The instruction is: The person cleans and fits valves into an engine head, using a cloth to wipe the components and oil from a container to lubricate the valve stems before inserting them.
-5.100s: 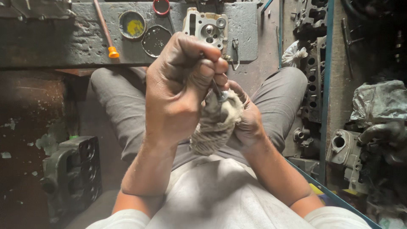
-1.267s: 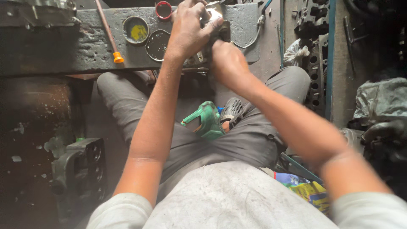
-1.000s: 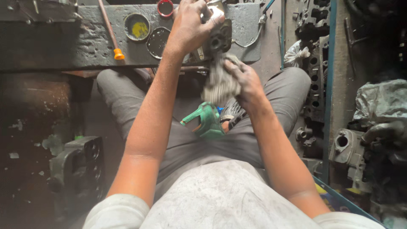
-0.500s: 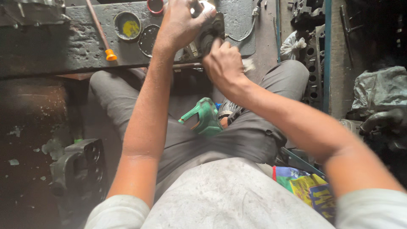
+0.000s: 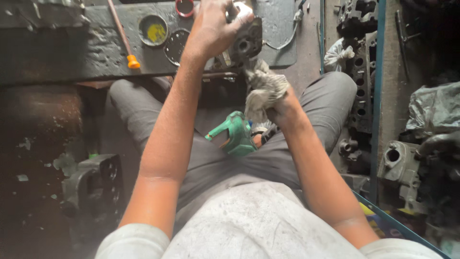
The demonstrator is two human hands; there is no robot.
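Left hand (image 5: 213, 26): closed over the top of a dark grey cast-metal engine part with round bores (image 5: 242, 43), which sits at the near edge of the grimy dark tabletop (image 5: 62, 52).

Right hand (image 5: 282, 108): fist clenched round a crumpled off-white cotton rag (image 5: 263, 88), held just below and beside the metal part; whether the rag touches it cannot be told.

Lap: a green plastic tool with a handle (image 5: 235, 134) lies on grey trousers, just beside the right wrist.

Tabletop, left of the part: a round tin of yellow paste (image 5: 153, 31), a thin rod with an orange tip (image 5: 127, 48), a red-rimmed round lid (image 5: 184, 7).

Floor, right: a long grey cylinder head with a row of holes (image 5: 362, 72).
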